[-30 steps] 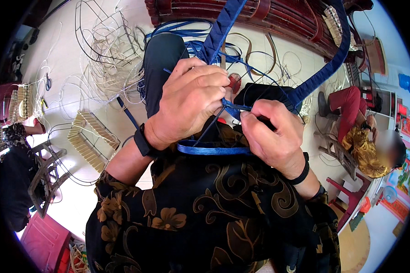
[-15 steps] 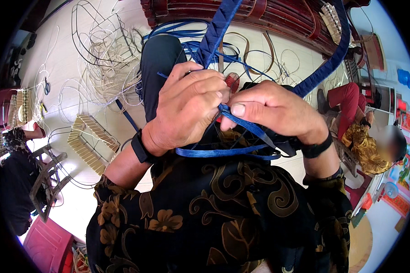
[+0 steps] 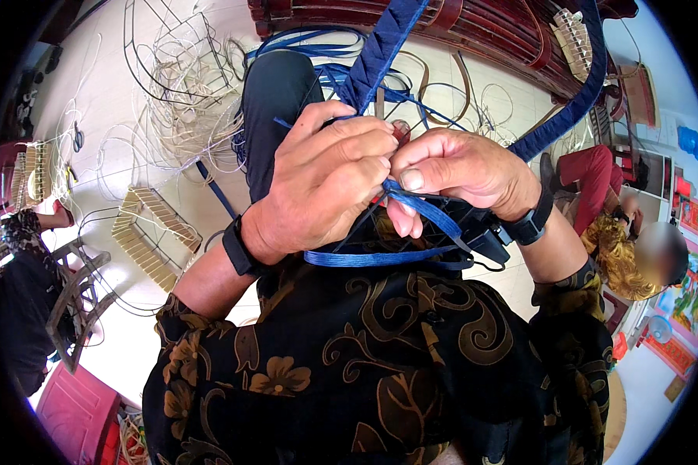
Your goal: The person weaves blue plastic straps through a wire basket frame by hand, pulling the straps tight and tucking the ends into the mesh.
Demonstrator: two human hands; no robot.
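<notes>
My left hand (image 3: 326, 178) is closed around the near end of a dark blue wrapped band (image 3: 381, 58), just above my lap. Against it, my right hand (image 3: 469, 172) pinches a narrow blue strip (image 3: 434, 213) between thumb and fingers, right where the two hands meet. From that pinch the strip loops down and lies across the front of my shirt. Thin black wires (image 3: 368, 218) run below my fingers, partly covered by the hands. A second wrapped blue length (image 3: 570, 101) curves up to the right behind my right hand.
Blue strips (image 3: 306, 39) and a tangle of pale strands (image 3: 182, 105) lie on the floor ahead. A tan-wrapped frame (image 3: 151, 232) is at left, near a wooden chair (image 3: 77, 310). A dark red bench (image 3: 488, 35) stands ahead; another person (image 3: 613, 240) sits at right.
My right hand has turned a little at the wrist, and more fingertips show beneath the strip. Both hands have shifted slightly to the right in view, still together at the strip.
</notes>
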